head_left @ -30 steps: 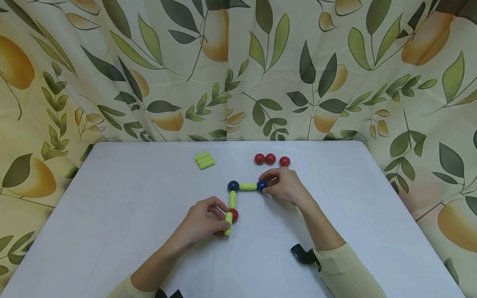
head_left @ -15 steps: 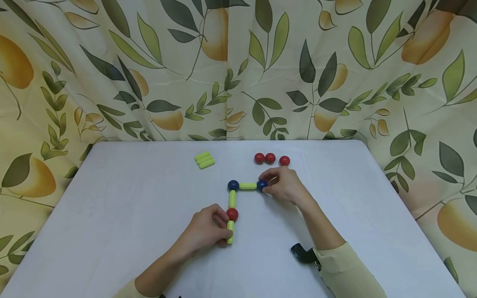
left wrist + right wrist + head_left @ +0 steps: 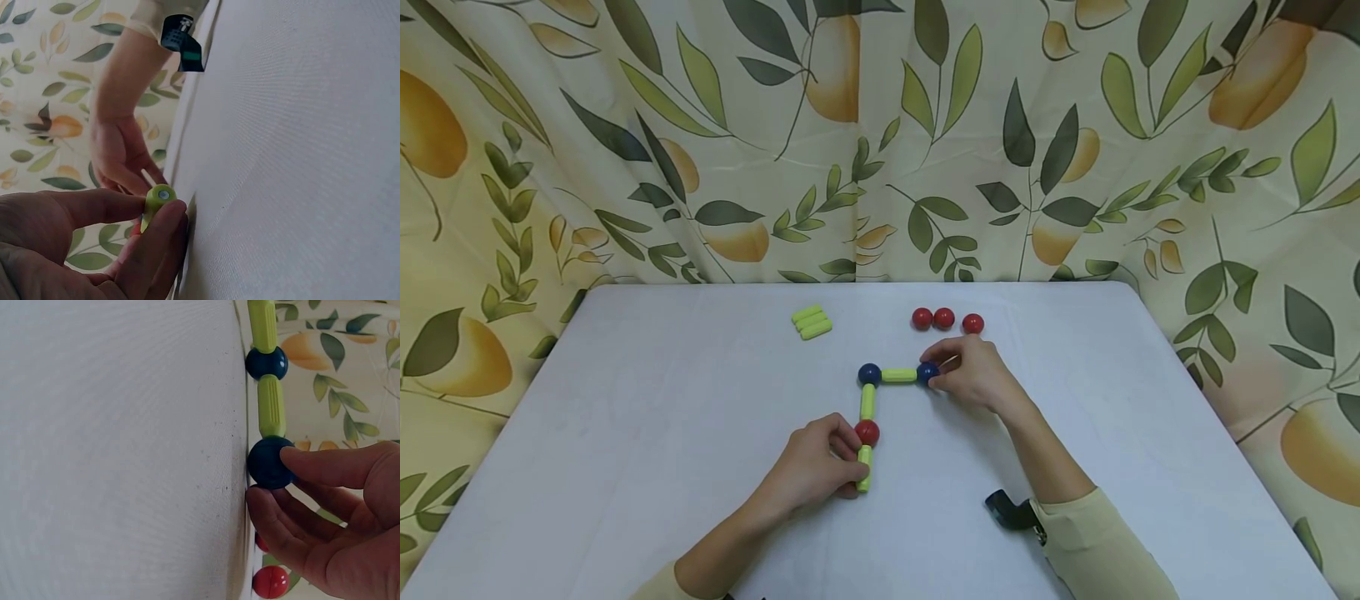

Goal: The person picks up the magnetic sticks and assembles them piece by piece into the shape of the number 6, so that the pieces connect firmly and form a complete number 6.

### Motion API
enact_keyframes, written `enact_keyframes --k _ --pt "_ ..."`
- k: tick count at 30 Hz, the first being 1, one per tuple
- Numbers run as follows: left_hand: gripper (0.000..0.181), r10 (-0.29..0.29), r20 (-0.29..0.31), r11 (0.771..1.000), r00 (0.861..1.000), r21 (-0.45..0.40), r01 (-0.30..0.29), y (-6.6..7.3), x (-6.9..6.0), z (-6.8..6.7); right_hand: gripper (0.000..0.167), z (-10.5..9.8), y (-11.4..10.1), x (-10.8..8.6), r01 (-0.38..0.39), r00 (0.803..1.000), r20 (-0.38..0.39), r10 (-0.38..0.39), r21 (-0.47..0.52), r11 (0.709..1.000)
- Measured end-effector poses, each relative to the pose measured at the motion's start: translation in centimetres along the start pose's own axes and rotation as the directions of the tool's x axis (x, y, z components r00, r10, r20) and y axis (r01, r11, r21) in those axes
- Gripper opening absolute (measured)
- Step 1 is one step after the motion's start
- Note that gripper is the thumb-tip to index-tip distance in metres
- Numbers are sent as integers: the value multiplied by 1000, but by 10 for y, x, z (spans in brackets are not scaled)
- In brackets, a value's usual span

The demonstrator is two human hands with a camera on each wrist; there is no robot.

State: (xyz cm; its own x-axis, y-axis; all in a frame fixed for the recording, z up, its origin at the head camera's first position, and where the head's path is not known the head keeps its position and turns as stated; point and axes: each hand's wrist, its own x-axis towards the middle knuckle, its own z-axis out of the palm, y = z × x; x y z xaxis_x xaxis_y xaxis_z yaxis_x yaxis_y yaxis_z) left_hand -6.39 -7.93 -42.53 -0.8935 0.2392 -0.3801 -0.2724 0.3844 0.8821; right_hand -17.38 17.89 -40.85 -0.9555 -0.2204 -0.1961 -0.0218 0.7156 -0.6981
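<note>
My left hand (image 3: 820, 462) pinches a yellow-green rod (image 3: 865, 479) between thumb and fingers. In the left wrist view the rod (image 3: 153, 203) shows a round metallic spot on its near end. Its far end meets a red ball (image 3: 867, 432). From that ball a second rod (image 3: 868, 402) runs back to a blue ball (image 3: 869, 375), and a third rod (image 3: 898, 376) extends right to another blue ball (image 3: 927, 373). My right hand (image 3: 973, 375) holds this last ball, thumb on one side and fingers on the other, as the right wrist view shows the ball (image 3: 270, 462).
Several loose yellow-green rods (image 3: 812, 323) lie side by side at the back of the white table (image 3: 700, 375). Behind the right hand are three red balls (image 3: 943, 319). A patterned curtain (image 3: 880, 167) hangs beyond the table's back edge.
My left hand has moved slightly toward the near side with its rod, which went from beside the red ball to in line in front of it. My right hand has stayed put.
</note>
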Motion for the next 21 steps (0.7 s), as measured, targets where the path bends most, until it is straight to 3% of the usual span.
enact_keyframes --k 11,21 --pt "28 27 -2 999 1000 -20 -27 2 -2 2 28 -1 0 0 6 1000 1 -6 3 1000" --pt "28 14 1 1000 1000 -15 -14 1 0 2 28 -1 0 0 4 1000 8 -4 2 1000"
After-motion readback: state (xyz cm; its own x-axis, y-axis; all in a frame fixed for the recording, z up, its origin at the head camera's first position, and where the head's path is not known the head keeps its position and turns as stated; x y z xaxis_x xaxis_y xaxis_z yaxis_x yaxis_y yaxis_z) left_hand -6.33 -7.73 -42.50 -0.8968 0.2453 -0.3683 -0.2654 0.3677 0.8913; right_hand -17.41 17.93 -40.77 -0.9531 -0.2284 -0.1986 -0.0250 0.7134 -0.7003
